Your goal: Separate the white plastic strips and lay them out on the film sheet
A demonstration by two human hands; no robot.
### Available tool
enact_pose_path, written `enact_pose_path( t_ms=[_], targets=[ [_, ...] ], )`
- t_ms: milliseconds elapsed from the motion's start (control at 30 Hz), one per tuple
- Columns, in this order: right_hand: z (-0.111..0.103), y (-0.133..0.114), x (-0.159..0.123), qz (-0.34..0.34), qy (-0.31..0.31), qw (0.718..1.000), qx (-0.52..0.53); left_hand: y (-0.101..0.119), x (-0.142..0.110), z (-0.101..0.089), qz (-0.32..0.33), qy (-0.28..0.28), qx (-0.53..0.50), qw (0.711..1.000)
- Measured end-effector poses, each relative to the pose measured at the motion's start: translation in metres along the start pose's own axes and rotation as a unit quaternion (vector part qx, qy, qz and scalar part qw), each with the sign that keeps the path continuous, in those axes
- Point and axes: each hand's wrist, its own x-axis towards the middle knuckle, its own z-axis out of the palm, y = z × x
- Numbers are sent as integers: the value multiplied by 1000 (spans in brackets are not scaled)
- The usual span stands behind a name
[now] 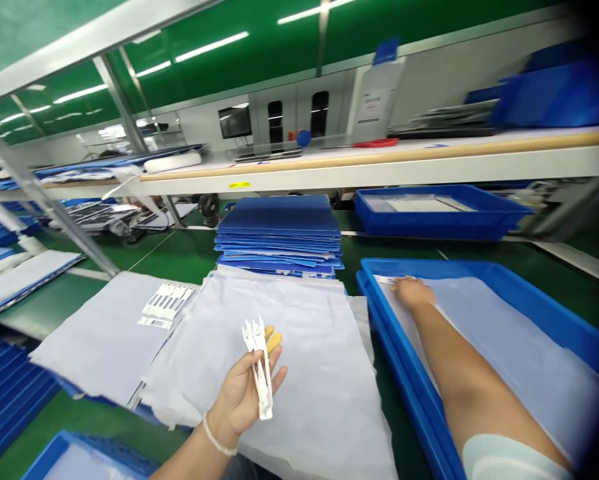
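My left hand is palm up over a white sheet, fingers curled round a few thin white plastic strips that stick upward. A yellow cot covers one fingertip. My right hand reaches into the blue tray on the right, fingers pressed on the far left corner of the pale sheet lining it, next to a small white part. Whether it grips anything I cannot make out.
A row of white strips lies on a pale sheet at left. A stack of blue boards sits behind. Another blue tray stands farther back under a long white bench. More blue trays sit at lower left.
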Motion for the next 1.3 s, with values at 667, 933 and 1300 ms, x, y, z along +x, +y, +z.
enact_pose_path(
  t_ms=[667,933,1300],
  targets=[
    [-111,-144,-191,-262,16,951,162,11,-22,2,53,-81,38,995],
    [-90,-225,-296,-382,21,909,166,19,-39,0,17,-100,27,994],
    [-100,-244,-324,-591,-10,802,81,37,-58,-8,51,-117,43,991]
  ],
)
